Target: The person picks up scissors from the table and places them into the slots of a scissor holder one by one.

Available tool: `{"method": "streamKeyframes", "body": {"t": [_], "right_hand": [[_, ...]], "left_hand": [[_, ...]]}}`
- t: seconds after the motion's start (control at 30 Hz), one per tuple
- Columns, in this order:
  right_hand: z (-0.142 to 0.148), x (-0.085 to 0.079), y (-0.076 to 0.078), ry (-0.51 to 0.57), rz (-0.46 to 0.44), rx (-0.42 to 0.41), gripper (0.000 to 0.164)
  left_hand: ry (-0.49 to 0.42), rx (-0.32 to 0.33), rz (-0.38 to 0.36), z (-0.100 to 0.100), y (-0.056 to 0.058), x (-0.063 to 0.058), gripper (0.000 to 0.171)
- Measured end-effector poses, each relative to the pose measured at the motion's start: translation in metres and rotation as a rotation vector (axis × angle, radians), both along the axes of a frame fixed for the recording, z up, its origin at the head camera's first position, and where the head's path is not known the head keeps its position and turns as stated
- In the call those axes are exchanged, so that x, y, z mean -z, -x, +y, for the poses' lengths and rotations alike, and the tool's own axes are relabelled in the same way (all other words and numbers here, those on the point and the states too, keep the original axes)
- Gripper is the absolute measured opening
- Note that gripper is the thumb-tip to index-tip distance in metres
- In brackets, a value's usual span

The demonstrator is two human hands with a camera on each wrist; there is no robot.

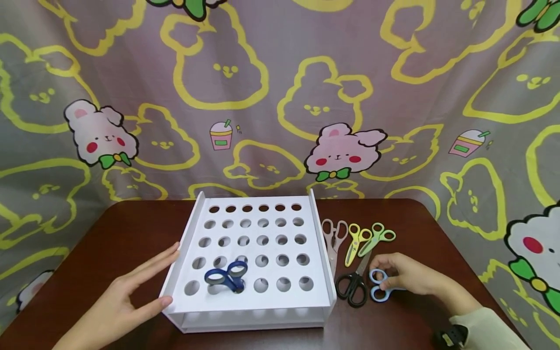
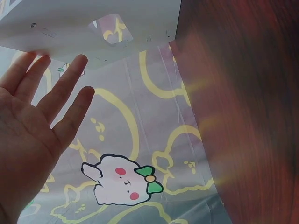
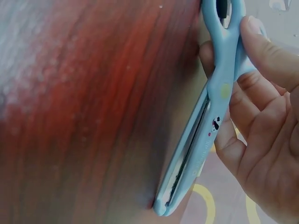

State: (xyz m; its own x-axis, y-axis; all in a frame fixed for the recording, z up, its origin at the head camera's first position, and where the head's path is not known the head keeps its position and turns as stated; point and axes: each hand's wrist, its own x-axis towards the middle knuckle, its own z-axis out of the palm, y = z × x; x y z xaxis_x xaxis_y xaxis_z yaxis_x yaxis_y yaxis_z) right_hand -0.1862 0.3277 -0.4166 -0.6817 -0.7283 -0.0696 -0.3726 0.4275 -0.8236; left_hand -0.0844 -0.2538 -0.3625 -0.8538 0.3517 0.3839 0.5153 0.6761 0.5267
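Observation:
My left hand [image 1: 124,301] rests its fingertips and thumb on the left side wall of a white rack [image 1: 271,300] with rows of round holes. In the left wrist view its fingers are nearly straight. Navy scissors [image 1: 227,280] stand handles up in a front-row hole of the rack. To the right of the rack, my right hand [image 1: 411,277] pinches light blue scissors [image 3: 220,95] between thumb and fingers near the handles. Their closed blades, in blue covers, point away from the rack, low over the table.
Black-handled scissors [image 1: 358,279] lie between the rack and my right hand. Behind them are yellow scissors [image 1: 352,250], green scissors [image 1: 372,244] and grey-beige scissors [image 1: 331,250], close along the rack's right wall. A patterned curtain [image 1: 271,116] hangs behind the dark wooden table [image 1: 127,228].

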Motion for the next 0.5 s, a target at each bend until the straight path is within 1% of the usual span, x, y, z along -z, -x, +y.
{"method": "streamKeyframes", "body": {"t": [0.13, 0.2, 0.37, 0.5], "right_hand": [[-0.001, 0.000, -0.002, 0.006, 0.033, 0.013, 0.014], [-0.002, -0.001, -0.004, 0.011, 0.051, 0.020, 0.012], [-0.005, -0.004, -0.009, 0.007, 0.069, 0.028, 0.010], [-0.008, -0.006, -0.013, 0.022, 0.092, 0.045, 0.011]], "left_hand": [[-0.008, 0.018, 0.017, -0.001, 0.000, 0.002, 0.080], [-0.010, 0.015, 0.019, -0.002, 0.000, 0.002, 0.080], [-0.012, -0.006, -0.017, -0.001, -0.001, 0.002, 0.080], [-0.013, -0.004, -0.019, -0.001, -0.002, 0.002, 0.079]]}}
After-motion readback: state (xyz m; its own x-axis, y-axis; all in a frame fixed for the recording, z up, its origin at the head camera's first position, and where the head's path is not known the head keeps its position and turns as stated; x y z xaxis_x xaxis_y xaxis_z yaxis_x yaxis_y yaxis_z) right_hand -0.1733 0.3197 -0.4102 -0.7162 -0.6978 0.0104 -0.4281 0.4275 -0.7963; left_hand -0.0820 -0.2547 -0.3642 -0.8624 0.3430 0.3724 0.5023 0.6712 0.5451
